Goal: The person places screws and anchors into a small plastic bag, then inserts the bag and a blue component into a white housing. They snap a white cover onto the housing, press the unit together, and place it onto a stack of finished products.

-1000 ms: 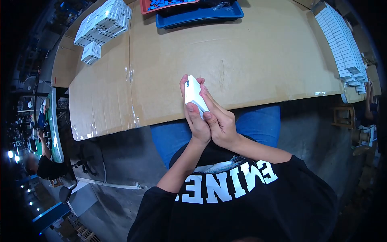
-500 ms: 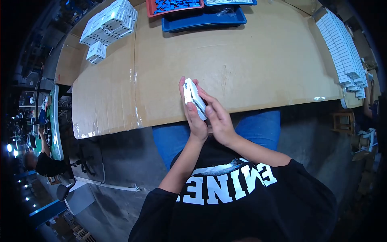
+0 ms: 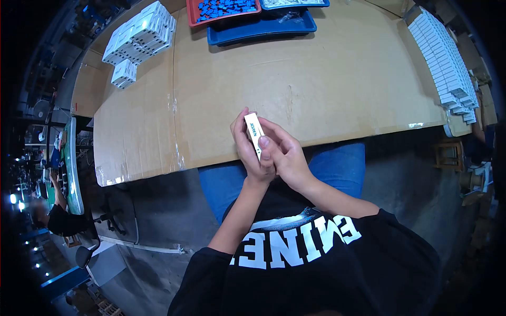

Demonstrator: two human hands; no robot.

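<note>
A small white box-shaped piece (image 3: 253,128) with dark lettering on its upward face is held between both hands, just above the table's near edge. My left hand (image 3: 250,152) wraps round its left side and lower end. From the right, my right hand (image 3: 287,155) closes on the same piece, its thumb lying over the lower part of the lettered face. The two hands touch at their palms, and the piece's lower end is hidden by the fingers.
Stacked white pieces (image 3: 139,34) stand at the table's back left, more (image 3: 443,60) at the right edge. At the back are a red tray (image 3: 196,23) with blue parts and a blue tray (image 3: 263,37). Another person (image 3: 66,218) is at far left.
The white piece has been turned in the hands, so a narrow lettered face now points up. My right thumb has moved onto it, and both hands are closed more tightly.
</note>
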